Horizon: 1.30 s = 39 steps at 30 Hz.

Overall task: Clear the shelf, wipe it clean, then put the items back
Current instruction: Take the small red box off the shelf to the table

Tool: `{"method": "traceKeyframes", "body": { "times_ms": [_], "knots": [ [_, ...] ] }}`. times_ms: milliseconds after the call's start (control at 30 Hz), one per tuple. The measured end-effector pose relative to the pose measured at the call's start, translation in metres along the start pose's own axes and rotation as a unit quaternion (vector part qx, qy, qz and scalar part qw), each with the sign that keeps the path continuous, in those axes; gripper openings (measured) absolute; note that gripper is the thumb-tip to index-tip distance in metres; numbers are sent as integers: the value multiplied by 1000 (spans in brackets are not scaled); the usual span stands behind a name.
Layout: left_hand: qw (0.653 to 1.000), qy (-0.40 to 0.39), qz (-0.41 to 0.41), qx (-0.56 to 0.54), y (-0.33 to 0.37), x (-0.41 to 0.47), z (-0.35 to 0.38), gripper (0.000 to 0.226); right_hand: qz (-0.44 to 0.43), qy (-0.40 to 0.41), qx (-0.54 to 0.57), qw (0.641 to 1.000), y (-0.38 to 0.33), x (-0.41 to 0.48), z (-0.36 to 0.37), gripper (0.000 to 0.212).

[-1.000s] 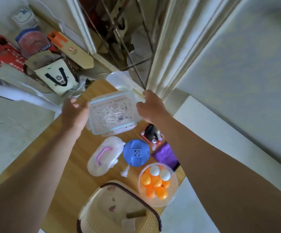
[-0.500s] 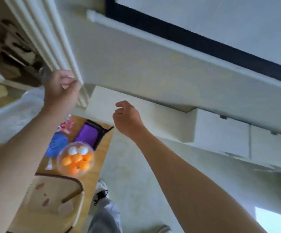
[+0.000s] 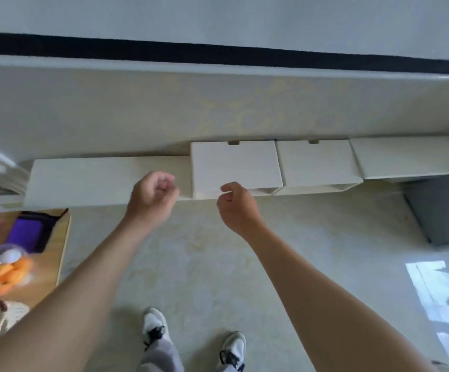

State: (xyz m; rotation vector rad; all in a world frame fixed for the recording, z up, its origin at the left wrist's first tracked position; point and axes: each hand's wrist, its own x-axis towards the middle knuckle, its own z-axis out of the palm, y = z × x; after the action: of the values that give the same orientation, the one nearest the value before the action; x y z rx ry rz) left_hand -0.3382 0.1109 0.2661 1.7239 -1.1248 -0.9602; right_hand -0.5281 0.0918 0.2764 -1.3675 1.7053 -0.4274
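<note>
Long white shelf (image 3: 105,181) along wall (image 3: 218,108)

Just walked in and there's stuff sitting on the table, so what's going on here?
A person stands facing the white shelf on the wall, both hands raised before it. The left hand and right hand have curled fingers and hold nothing. The visible shelf top looks bare beside its white drawer boxes. A tub of orange and white balls and a purple pouch sit on the wooden table at the left.
</note>
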Motion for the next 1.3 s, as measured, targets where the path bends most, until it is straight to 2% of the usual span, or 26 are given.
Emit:
{"method": "traceKeyframes", "body": {
  "times_ms": [100, 267, 400, 500, 633, 767, 900, 1000, 1100, 1200, 1300],
  "knots": [
    [998, -61, -3, 30, -5, -7, 46, 16, 36, 29, 3, 999, 39, 12, -29, 35],
    [989, -138, -22, 52, -44, 6, 101, 34, 68, 59, -21, 996, 102, 43, -40, 35],
    [984, -152, -24, 89, -100, 25, 143, 53, 74, 75, 1, 994, 162, 91, -25, 36],
    [982, -151, 17, 116, -158, 44, 188, 59, 47, 84, 7, 995, 215, 140, -1, 36],
    [981, -92, 116, 122, -231, 76, 249, 55, -60, 123, 28, 990, 282, 208, 35, 35],
    [965, 12, 237, 112, -275, 109, 289, 45, -165, 198, 57, 964, 321, 258, 54, 32],
    [958, 103, 255, 76, -295, 136, 306, 32, -226, 246, 58, 941, 332, 298, 64, 25],
    [970, 109, 217, 17, -285, 150, 314, 37, -226, 210, 83, 947, 322, 313, 57, 29],
    [986, 72, 150, 0, -270, 161, 322, 46, -215, 163, 117, 956, 310, 319, 54, 37],
    [991, 15, 133, 12, -262, 175, 328, 23, -218, 102, 162, 957, 301, 325, 53, 40],
    [990, -31, 139, 11, -253, 187, 332, 22, -229, 50, 172, 957, 295, 330, 52, 29]
  ]
}}
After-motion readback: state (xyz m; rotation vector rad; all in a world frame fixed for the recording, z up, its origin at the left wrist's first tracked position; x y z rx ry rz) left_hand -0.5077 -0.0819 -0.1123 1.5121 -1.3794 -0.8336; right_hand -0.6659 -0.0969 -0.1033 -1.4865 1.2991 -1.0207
